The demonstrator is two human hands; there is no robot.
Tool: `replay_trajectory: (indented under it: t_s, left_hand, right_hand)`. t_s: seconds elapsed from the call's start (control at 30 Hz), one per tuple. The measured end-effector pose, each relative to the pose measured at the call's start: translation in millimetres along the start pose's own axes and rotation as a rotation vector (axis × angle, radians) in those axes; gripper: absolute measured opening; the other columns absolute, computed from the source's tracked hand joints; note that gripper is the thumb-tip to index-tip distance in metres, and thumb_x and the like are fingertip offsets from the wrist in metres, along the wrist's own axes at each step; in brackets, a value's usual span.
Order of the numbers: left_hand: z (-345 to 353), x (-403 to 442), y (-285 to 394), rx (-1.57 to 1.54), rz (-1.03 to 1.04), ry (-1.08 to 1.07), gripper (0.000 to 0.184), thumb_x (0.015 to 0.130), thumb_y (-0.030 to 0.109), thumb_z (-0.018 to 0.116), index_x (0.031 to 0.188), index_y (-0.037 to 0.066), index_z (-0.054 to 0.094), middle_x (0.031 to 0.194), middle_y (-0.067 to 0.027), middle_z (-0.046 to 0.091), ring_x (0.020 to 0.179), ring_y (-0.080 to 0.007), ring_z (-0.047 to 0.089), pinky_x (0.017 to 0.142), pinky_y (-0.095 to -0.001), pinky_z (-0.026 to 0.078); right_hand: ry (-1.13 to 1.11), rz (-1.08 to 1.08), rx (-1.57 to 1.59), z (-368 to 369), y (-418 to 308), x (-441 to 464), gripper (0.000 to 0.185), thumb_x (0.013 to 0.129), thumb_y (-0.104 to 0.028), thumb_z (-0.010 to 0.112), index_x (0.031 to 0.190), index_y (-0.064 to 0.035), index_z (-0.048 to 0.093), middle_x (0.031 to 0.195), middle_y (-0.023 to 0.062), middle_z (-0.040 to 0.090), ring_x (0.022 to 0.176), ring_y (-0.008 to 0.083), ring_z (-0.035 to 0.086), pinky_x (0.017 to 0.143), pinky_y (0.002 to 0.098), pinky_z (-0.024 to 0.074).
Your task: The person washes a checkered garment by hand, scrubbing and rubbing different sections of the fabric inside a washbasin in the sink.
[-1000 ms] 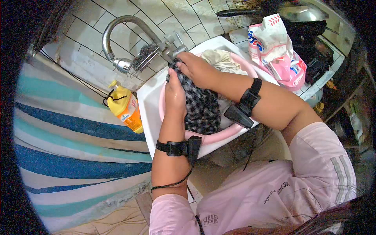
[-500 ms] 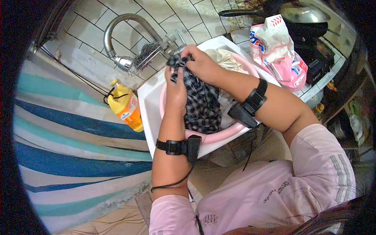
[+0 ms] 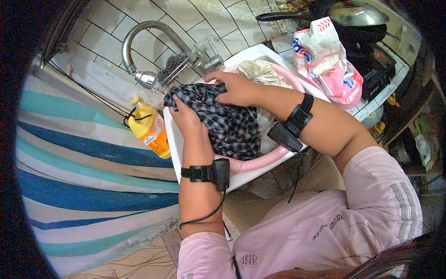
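Observation:
A black-and-grey checked garment [image 3: 230, 132] lies bunched in a pink basin [image 3: 253, 163], its upper end pulled over the basin's left rim. My left hand [image 3: 186, 120] grips that end, thumb on top and the other fingers hidden beneath the cloth. Across from it, my right hand [image 3: 239, 89] rests on the garment's upper part with thumb and forefinger spread apart. Cream-coloured cloth [image 3: 262, 72] lies in the basin beyond my right hand.
The basin sits in a white sink [image 3: 175, 151] under a curved faucet [image 3: 155, 24]. A wire rack [image 3: 174, 72] holds a scouring pad. A yellow bottle [image 3: 147, 128] stands left, a pink-and-white detergent bag [image 3: 327, 63] right. Behind the bag is a lidded pan [image 3: 355, 16].
The garment's bunched upper end has spread out toward the left. My left hand has moved left and down with it. My right hand has dropped slightly, and its fingers have opened.

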State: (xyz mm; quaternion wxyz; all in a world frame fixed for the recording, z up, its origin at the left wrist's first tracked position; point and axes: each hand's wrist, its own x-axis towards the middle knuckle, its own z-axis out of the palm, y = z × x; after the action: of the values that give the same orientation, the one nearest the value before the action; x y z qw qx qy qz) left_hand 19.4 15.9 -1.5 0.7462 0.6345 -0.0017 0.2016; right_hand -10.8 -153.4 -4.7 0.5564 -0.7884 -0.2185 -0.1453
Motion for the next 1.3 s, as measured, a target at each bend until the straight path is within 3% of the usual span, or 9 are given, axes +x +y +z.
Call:
replay_trajectory:
  t_s: [0.17, 0.3, 0.47, 0.57, 0.73, 0.83, 1.03, 1.2, 1.3]
  left_hand:
    - [7.0, -9.2, -5.2, 0.106, 0.017, -0.110, 0.033, 0.092, 0.014, 0.049, 0.120, -0.002, 0.041, 0.112, -0.0157, 0.055, 0.093, -0.0228, 0.058, 0.082, -0.0325, 0.048]
    - [23.0, -39.4, 19.1, -0.077, -0.207, -0.287, 0.040, 0.091, 0.010, 0.050, 0.127, 0.008, 0.033, 0.115, -0.0158, 0.052, 0.096, -0.0220, 0.056, 0.081, -0.0327, 0.048]
    - [27.2, -50.5, 31.2, -0.115, -0.199, -0.255, 0.030, 0.098, 0.029, 0.040, 0.120, 0.008, 0.038, 0.109, -0.0133, 0.051, 0.096, -0.0203, 0.053, 0.082, -0.0329, 0.045]
    - [24.3, -43.3, 15.6, -0.130, -0.074, -0.362, 0.030, 0.098, 0.030, 0.042, 0.117, 0.008, 0.040, 0.107, -0.0115, 0.052, 0.095, -0.0191, 0.052, 0.083, -0.0327, 0.043]
    - [22.9, -29.6, 2.9, -0.058, -0.025, -0.354, 0.032, 0.097, 0.032, 0.043, 0.114, 0.005, 0.044, 0.101, -0.0088, 0.054, 0.092, -0.0174, 0.053, 0.080, -0.0323, 0.044]
    - [23.1, -34.8, 6.4, -0.206, -0.300, -0.291, 0.034, 0.098, 0.035, 0.039, 0.110, 0.004, 0.048, 0.096, -0.0086, 0.056, 0.089, -0.0178, 0.055, 0.079, -0.0325, 0.046]
    - [30.5, -46.0, 18.9, -0.108, -0.300, -0.442, 0.040, 0.098, 0.036, 0.036, 0.113, 0.004, 0.054, 0.103, -0.0092, 0.061, 0.090, -0.0205, 0.062, 0.079, -0.0334, 0.050]
    - [23.6, -30.5, 3.7, -0.137, -0.275, -0.408, 0.039, 0.098, 0.038, 0.039, 0.110, 0.004, 0.053, 0.100, -0.0090, 0.060, 0.091, -0.0188, 0.059, 0.080, -0.0328, 0.047]
    - [17.6, -33.5, 2.0, -0.411, -0.473, -0.452, 0.038, 0.098, 0.035, 0.039, 0.114, 0.003, 0.051, 0.101, -0.0085, 0.060, 0.090, -0.0184, 0.059, 0.080, -0.0327, 0.048]
  right_hand:
    - [0.344, -0.026, -0.031, -7.2, 1.0, 3.7, 0.028, 0.073, 0.001, 0.064, 0.101, -0.0030, 0.060, 0.093, 0.0097, 0.064, 0.090, 0.0168, 0.059, 0.081, 0.0284, 0.0458]
    - [0.201, -0.088, 0.024, -8.9, -9.8, 2.3, 0.021, 0.080, -0.013, 0.064, 0.099, -0.0025, 0.061, 0.096, 0.0116, 0.063, 0.093, 0.0179, 0.058, 0.086, 0.0308, 0.0443]
    - [0.188, -0.491, -0.341, 13.7, 8.2, 3.4, 0.037, 0.087, -0.022, 0.058, 0.118, -0.0037, 0.049, 0.099, 0.0154, 0.061, 0.096, 0.0310, 0.058, 0.087, 0.0343, 0.0443]
    - [0.050, -0.189, -0.142, 10.8, 7.7, 4.1, 0.036, 0.087, -0.022, 0.058, 0.117, -0.0041, 0.049, 0.100, 0.0181, 0.060, 0.095, 0.0323, 0.059, 0.084, 0.0358, 0.0456]
    - [0.139, -0.129, -0.262, 11.7, -18.4, -6.5, 0.028, 0.087, -0.021, 0.058, 0.108, -0.0036, 0.054, 0.096, 0.0201, 0.061, 0.092, 0.0378, 0.059, 0.078, 0.0407, 0.0468]
    - [0.085, -0.353, -0.265, 13.8, -25.0, -11.9, 0.030, 0.085, -0.027, 0.056, 0.104, -0.0035, 0.056, 0.095, 0.0238, 0.061, 0.089, 0.0409, 0.059, 0.077, 0.0468, 0.0474]
    - [0.194, 0.006, -0.394, 8.8, -13.1, -0.6, 0.025, 0.089, -0.025, 0.053, 0.099, -0.0033, 0.056, 0.085, 0.0240, 0.060, 0.082, 0.0424, 0.058, 0.071, 0.0452, 0.0466]
    - [0.225, -0.058, -0.322, 14.7, -31.8, -13.6, 0.026, 0.089, -0.025, 0.053, 0.100, -0.0025, 0.055, 0.086, 0.0240, 0.060, 0.082, 0.0427, 0.057, 0.072, 0.0454, 0.0466]
    - [0.118, -0.542, -0.361, 21.8, -33.5, -17.0, 0.027, 0.087, -0.024, 0.055, 0.102, -0.0026, 0.055, 0.089, 0.0237, 0.060, 0.084, 0.0422, 0.058, 0.073, 0.0457, 0.0465]
